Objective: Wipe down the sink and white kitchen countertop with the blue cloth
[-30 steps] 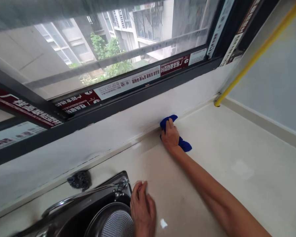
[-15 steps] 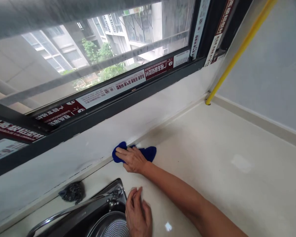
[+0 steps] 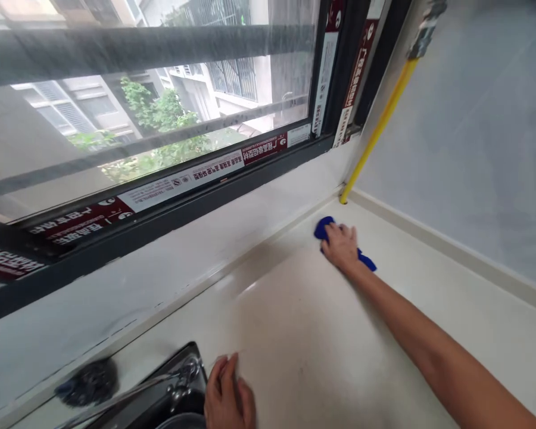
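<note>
Working from the left of my view, the dark window frame (image 3: 161, 227) runs diagonally up the upper left, carrying red-and-white protective labels (image 3: 181, 182) along its rail, with a pale sill (image 3: 138, 280) sloping below it. At the lower left a dark wire scourer (image 3: 89, 382), somewhat blurred, lies near a chrome faucet (image 3: 181, 375) and the steel rim of a sink (image 3: 192, 357). Just beside them, at the bottom centre, my feed shows the left hand (image 3: 227, 396) resting on the cream surface (image 3: 295, 339), its fingers (image 3: 221, 372) loosely curled and slightly apart, with nothing visible in them. Further right, near the middle of the frame, the right hand (image 3: 340, 247) lies palm-down on a blue microfiber cloth (image 3: 367, 262), its fingers (image 3: 335, 233) fairly close together and pinning the bunched cloth against the surface, close to the back corner. One end of the cloth pokes out beyond the fingertips and the other beside the hand. I judge it light, soft and limp, so it should be easiest to control gathered under the palm like this; a corner would likely flop. At the upper right a yellow pipe (image 3: 377, 128) rises along the corner, beside a grey wall (image 3: 469, 137) with a pale upstand (image 3: 451, 256) at its foot.
</note>
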`<state>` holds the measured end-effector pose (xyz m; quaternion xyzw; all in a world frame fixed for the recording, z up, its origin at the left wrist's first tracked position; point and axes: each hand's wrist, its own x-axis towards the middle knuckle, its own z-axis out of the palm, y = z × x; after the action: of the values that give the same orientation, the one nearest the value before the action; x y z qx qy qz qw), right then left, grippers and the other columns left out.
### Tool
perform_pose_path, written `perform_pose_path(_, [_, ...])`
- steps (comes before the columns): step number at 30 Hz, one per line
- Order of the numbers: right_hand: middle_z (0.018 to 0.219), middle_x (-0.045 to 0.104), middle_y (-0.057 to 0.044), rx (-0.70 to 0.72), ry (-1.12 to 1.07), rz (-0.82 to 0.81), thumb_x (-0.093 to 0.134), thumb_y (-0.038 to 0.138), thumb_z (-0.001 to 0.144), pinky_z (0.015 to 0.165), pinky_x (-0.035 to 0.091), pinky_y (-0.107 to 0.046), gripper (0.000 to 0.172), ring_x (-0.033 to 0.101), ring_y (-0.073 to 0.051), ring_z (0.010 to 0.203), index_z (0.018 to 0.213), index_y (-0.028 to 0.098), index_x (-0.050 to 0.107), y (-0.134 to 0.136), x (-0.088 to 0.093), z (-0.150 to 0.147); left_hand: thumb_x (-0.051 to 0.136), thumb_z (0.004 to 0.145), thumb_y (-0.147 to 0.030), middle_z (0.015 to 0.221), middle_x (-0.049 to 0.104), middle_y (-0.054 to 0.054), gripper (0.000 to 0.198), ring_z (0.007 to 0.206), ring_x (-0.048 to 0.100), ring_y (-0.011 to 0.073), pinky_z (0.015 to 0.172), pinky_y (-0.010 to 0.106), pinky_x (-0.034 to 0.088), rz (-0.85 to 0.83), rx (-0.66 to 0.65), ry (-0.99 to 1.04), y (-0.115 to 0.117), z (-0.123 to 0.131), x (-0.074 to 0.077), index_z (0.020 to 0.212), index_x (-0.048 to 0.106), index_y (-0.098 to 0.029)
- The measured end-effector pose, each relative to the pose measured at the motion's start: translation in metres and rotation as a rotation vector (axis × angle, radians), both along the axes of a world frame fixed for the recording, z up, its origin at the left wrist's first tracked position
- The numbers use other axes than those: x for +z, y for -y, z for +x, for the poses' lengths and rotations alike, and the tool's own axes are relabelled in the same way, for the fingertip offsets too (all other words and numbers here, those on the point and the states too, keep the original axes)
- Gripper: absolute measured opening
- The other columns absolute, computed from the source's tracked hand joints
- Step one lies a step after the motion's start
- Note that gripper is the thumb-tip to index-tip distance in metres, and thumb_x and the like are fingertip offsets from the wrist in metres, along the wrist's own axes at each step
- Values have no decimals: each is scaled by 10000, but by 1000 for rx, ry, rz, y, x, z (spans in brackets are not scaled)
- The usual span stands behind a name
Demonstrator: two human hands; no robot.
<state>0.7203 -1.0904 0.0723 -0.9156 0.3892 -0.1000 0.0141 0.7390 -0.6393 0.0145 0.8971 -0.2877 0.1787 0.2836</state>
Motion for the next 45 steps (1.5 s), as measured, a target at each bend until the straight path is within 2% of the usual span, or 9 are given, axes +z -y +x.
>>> perform_pose_path(3, [1560, 491, -223, -208, -52, 4, 436, 304, 957, 1074, 384, -605, 542, 460, -410, 1339, 1448, 99, 533, 39, 10, -8, 502, 989, -286, 1355, 630, 140, 370, 1237, 621, 286, 1100, 500, 542, -62, -1, -81, 0, -1, -4, 1299, 682, -194])
perform_pose_path(6, [1407, 581, -276, -185, -96, 25, 444, 210, 928, 977, 422, -548, 477, 540, -388, 1209, 1351, 58, 603, 27, 16, 27, 520, 978, -293, 1339, 633, 145, 369, 1237, 623, 298, 1078, 506, 561, -76, -9, -80, -3, 0, -6, 1297, 686, -208])
perform_pose_path(13, [1268, 628, -258, 159, 55, 28, 478, 218, 926, 881, 412, -510, 397, 538, -349, 1071, 1244, 68, 662, -135, 9, 97, 465, 985, -214, 1320, 615, 181, 375, 1201, 628, 312, 960, 501, 581, 37, -51, 51, -8, 2, -14, 1331, 607, -172])
perform_pose_path(22, [1374, 674, -90, 1062, 100, 292, 587, 316, 883, 984, 423, -516, 388, 546, -295, 1134, 1241, 183, 654, -286, 15, 107, 473, 975, -185, 1302, 621, 156, 357, 1166, 644, 287, 893, 440, 579, 32, 17, 88, 3, -6, 2, 1291, 641, -181])
perform_pose_path(27, [1410, 679, -49, 1222, 160, 372, 572, 283, 873, 1234, 193, -628, 425, 545, -292, 1238, 1281, 217, 672, -279, 12, 83, 485, 989, -193, 1286, 619, 173, 317, 1179, 625, 285, 924, 438, 566, 29, 16, 83, 4, -11, 12, 1280, 600, -139])
perform_pose_path(32, [1437, 667, -57, 1174, 157, 512, 574, 278, 806, 1272, 146, -639, 602, 537, -315, 1351, 1405, 288, 636, -234, -1, -46, 442, 983, -109, 1107, 628, 109, 208, 1083, 629, 204, 956, 362, 537, -247, -31, -12, 2, -18, 30, 1135, 576, -155])
perform_pose_path(37, [1490, 629, -43, 1135, -51, 569, 543, 199, 825, 1264, 211, -591, 689, 511, -300, 1414, 1490, 378, 565, -200, 10, -138, 372, 927, -58, 682, 541, -28, 261, 621, 563, 108, 609, 217, 455, -303, -312, -145, -3, -29, 38, 768, 497, -223])
perform_pose_path(40, [1514, 610, -28, 1092, -94, 540, 517, 183, 865, 1213, 269, -580, 621, 498, -294, 1408, 1455, 360, 600, -205, 16, -104, 374, 864, -24, 615, 534, -36, 278, 550, 544, 96, 548, 224, 400, -276, -329, -168, -1, -32, 38, 706, 487, -224])
perform_pose_path(45, [1549, 576, -43, 1075, -61, 450, 519, 215, 925, 1110, 341, -565, 533, 471, -320, 1374, 1448, 275, 602, -264, 18, 20, 364, 837, -8, 617, 566, -17, 290, 550, 560, 105, 543, 228, 398, -232, -307, -199, 3, -32, 38, 704, 501, -225])
